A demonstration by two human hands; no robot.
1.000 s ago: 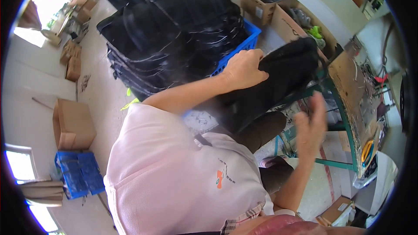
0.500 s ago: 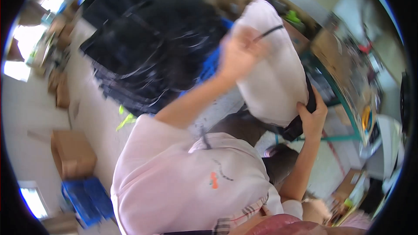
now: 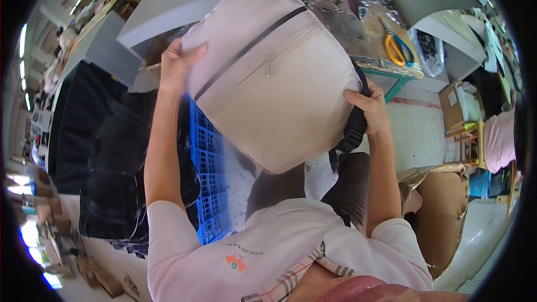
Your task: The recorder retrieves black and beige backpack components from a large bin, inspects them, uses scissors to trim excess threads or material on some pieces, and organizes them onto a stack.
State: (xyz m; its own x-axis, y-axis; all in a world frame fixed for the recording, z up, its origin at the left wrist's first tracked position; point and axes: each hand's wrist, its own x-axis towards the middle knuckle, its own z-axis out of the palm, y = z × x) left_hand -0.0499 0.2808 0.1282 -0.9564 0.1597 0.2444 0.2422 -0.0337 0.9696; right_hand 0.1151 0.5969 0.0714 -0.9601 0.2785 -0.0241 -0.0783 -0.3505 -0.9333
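A pale pinkish-beige backpack (image 3: 279, 112) hangs between my hands, its broad front panel facing up toward me. A dark zipper line (image 3: 251, 51) slants across its upper part, and below it sits a seam with a small metal zipper pull (image 3: 269, 69). My left hand (image 3: 182, 66) grips the bag's left edge, thumb on the front. At the opposite edge, my right hand (image 3: 369, 106) is closed on the bag's side by the black strap. Beneath that hand hangs a black plastic buckle (image 3: 353, 133). The bag's back is hidden.
Stacked black bags (image 3: 112, 156) stand at the left beside a blue plastic crate (image 3: 210, 173). On the green-framed workbench (image 3: 363, 59) lie scissors with orange and blue handles (image 3: 398, 50). An open cardboard box (image 3: 442, 212) is on the floor at right.
The bag has turned from a narrow side view to its front. My left hand, blurred over it before, now holds its left edge. The view has swung toward the workbench.
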